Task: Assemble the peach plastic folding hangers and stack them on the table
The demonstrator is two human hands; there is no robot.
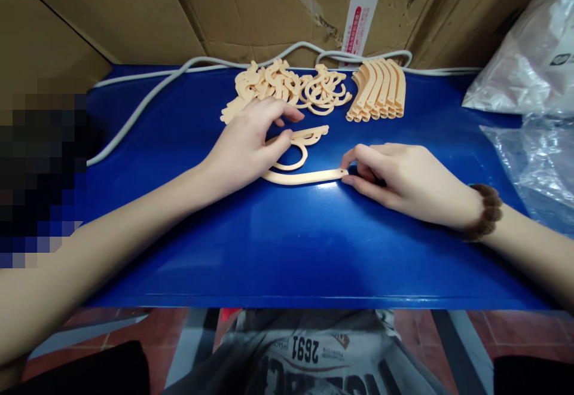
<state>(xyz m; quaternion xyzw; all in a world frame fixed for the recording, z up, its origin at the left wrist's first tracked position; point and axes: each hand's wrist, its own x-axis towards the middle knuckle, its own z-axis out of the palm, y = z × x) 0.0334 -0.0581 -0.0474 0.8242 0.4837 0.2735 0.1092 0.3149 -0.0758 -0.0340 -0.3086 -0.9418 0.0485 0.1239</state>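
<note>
A curved beige plastic strip (305,177) lies on the blue table, and my right hand (403,180) pinches its right end between thumb and fingers. My left hand (258,138) hovers over the strip's left end with its thumb and fingers apart; that end is hidden behind it. Under and beside the left thumb are a beige ring-shaped piece (293,165) and a short flat beige piece (316,135). Just beyond the left hand is a heap of beige cut-out pieces (269,81), with a pile of curved hooks (325,90) to its right.
Several curved beige tubes (379,90) lie side by side at the back. A white cable (179,67) runs along the rear edge before cardboard boxes (269,12). Clear plastic bags (529,54) stand at the right. The blue table's (287,251) front edge is near my lap.
</note>
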